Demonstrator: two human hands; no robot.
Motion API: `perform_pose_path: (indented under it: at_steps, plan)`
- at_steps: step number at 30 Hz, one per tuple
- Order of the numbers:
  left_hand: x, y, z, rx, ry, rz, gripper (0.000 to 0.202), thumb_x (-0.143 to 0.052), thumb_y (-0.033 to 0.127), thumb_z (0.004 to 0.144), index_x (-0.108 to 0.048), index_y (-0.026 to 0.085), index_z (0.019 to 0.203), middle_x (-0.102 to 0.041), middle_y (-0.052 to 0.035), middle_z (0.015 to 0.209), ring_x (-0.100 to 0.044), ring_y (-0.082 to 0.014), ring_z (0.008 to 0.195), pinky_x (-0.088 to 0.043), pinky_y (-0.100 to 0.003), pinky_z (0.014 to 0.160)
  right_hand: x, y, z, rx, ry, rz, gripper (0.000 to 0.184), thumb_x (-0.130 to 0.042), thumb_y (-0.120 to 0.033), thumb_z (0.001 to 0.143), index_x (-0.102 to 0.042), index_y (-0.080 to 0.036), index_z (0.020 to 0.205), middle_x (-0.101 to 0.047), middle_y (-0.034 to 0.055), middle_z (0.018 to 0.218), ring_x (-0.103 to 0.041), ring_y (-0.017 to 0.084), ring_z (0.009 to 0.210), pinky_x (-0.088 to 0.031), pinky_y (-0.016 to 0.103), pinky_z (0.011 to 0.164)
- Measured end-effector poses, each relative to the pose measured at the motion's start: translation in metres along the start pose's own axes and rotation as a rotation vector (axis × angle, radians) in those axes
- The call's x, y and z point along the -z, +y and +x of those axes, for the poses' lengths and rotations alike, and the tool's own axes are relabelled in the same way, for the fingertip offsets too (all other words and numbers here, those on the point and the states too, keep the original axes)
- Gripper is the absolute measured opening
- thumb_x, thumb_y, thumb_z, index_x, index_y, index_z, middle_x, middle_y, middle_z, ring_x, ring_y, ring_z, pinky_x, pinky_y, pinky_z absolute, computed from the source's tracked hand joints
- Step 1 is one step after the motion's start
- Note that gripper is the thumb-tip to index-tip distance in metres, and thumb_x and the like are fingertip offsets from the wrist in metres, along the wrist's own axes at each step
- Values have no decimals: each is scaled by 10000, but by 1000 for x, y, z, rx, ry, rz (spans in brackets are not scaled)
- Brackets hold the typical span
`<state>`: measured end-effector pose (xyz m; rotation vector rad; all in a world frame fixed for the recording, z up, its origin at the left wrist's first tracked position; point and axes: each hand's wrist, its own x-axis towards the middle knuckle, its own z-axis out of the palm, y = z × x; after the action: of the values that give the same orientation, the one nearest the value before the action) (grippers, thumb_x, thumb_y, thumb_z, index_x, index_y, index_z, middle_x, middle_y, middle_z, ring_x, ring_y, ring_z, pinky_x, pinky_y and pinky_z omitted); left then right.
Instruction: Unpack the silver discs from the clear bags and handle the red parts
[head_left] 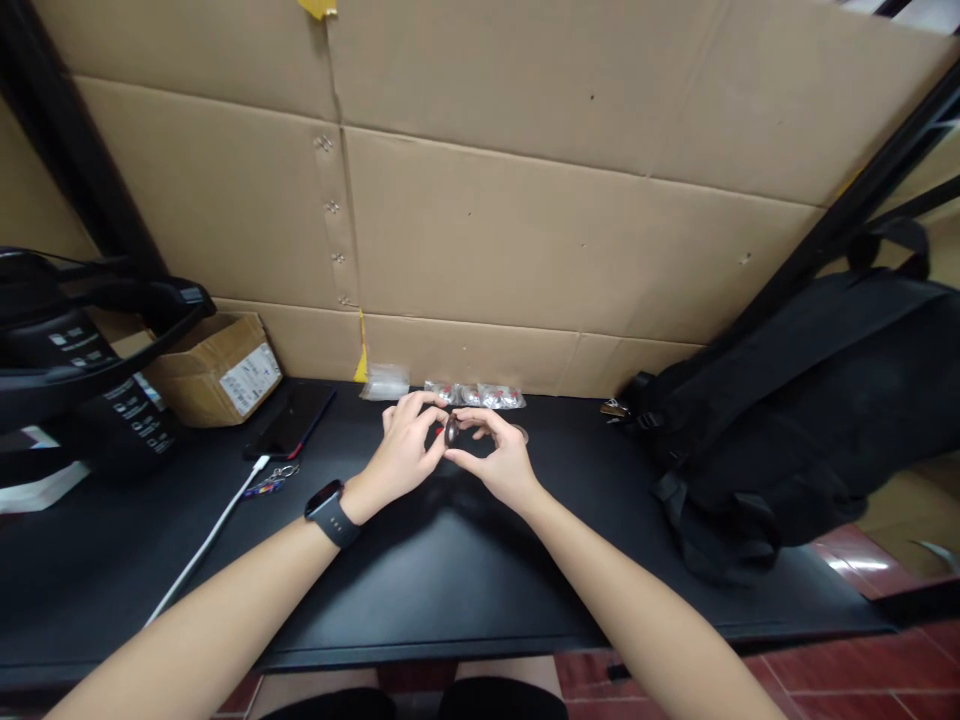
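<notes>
Between my two hands, above the black tabletop, is a small dark brown, shiny round piece, seen nearly edge-on. My left hand pinches it from the left, and my right hand grips its other side with thumb and fingers. A bit of red shows by the left fingertips; I cannot make out what it belongs to. Another round brownish edge peeks out behind my right hand, mostly hidden. Just beyond the hands lie small clear packets with red bits inside, and a clear plastic bag.
Left of the hands are a phone on a white cable, a keyring, an opened cardboard box and a black bottle-like container. A black backpack fills the right side. A cardboard wall closes off the back.
</notes>
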<state>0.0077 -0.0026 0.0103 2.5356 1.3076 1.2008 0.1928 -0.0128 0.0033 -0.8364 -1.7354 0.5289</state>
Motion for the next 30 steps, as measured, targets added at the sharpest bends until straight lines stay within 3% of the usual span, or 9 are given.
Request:
perform_pose_path:
  at_steps: [11,17,22,30]
  plan:
    - [8,0,3,-78,8,50,76,-567,218,926,-641,225,942,-678,-52,1141,-539,-257,1211,-324,-406,909,1,7,1,-47,-7,51,453,-833,-289,735,-663,-260,1154,-731,60,1131,-705,236,994,-521,349,795]
    - [8,-1,5,43,-4,-33,99,-545,242,954,-642,223,958,-747,0,962,-665,-176,897,-314,-380,856,0,5,4,-260,7,328,511,-883,-336,658,-639,-240,1097,-699,95,1211,-706,232,985,-565,343,782]
    - [10,0,6,39,5,-79,136,-627,341,927,-698,246,862,-762,10,927,-665,-195,935,-323,-373,850,1,6,4,-393,-36,547,527,-904,-279,621,-631,-241,1070,-684,82,1238,-701,215,1001,-581,377,894]
    - [12,0,6,72,14,-111,66,-712,333,878,-750,291,909,-775,13,965,-653,-214,991,-318,-398,906,1,9,2,-422,-99,690,542,-904,-216,621,-618,-258,1079,-684,53,1232,-708,193,991,-574,369,931]
